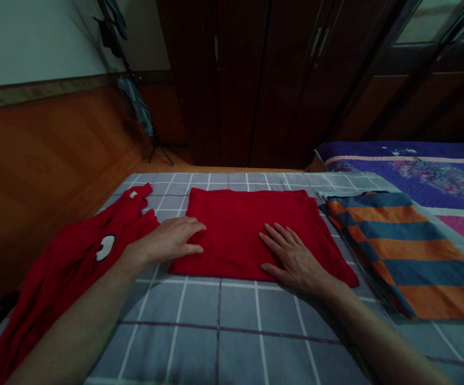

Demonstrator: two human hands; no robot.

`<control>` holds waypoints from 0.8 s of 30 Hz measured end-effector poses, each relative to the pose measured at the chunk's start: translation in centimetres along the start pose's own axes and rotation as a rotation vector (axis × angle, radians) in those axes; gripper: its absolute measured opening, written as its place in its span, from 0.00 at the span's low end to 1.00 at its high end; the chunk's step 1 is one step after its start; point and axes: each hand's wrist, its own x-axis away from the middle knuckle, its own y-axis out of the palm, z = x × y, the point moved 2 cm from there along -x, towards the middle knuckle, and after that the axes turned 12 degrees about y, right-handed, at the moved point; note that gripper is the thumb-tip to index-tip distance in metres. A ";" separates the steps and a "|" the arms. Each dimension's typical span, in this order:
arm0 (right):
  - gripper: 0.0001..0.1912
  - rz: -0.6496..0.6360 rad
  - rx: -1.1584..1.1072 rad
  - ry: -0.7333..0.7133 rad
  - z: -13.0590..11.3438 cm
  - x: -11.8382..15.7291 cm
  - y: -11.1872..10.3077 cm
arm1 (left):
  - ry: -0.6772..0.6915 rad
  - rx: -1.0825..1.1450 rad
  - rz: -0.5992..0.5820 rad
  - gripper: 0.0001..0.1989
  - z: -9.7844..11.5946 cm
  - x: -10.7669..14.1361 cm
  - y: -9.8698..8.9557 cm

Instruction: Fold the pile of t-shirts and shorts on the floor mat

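A red garment (232,224), folded into a flat rectangle, lies on the grey checked bedspread (199,326) in front of me. My right hand (291,256) rests on its right half, palm down with the fingers spread. At its left edge is my left hand (175,238), fingers apart and thumb separate, holding nothing; I cannot tell whether the fingertips touch the cloth. Left of that hand sprawls a second red garment (67,256), rumpled, with a white eye-shaped patch. My left forearm covers part of it.
Folded cloth with orange and blue-grey stripes (408,246) lies at the right, stacked on other folded fabric. Beyond it is a purple patterned bed cover (436,166). A dark wardrobe (248,80) stands past the far edge, with a clothes stand (135,101) at its left.
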 end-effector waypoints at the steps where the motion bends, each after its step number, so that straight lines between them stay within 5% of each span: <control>1: 0.36 0.007 0.001 -0.003 0.0 0.0 0.1 | -0.042 0.019 0.007 0.16 -0.2 0.5 -0.5; 4: 0.35 0.030 0.006 -0.008 0.1 0.0 0.3 | -0.199 0.076 0.041 0.13 -0.6 2.1 -0.7; 9: 0.35 0.055 0.011 -0.024 0.4 0.0 0.6 | -0.418 0.257 0.174 0.15 -1.1 5.1 2.8; 15: 0.34 0.072 0.025 -0.038 0.5 -0.2 1.0 | -0.438 0.671 0.410 0.15 -1.6 6.2 6.4; 21: 0.34 0.069 0.025 -0.034 0.5 -0.2 0.8 | -0.517 1.067 0.529 0.17 -1.2 6.1 6.2; 24: 0.34 0.069 0.037 -0.037 0.5 -0.1 0.8 | -0.535 1.250 0.498 0.18 -0.7 6.2 6.1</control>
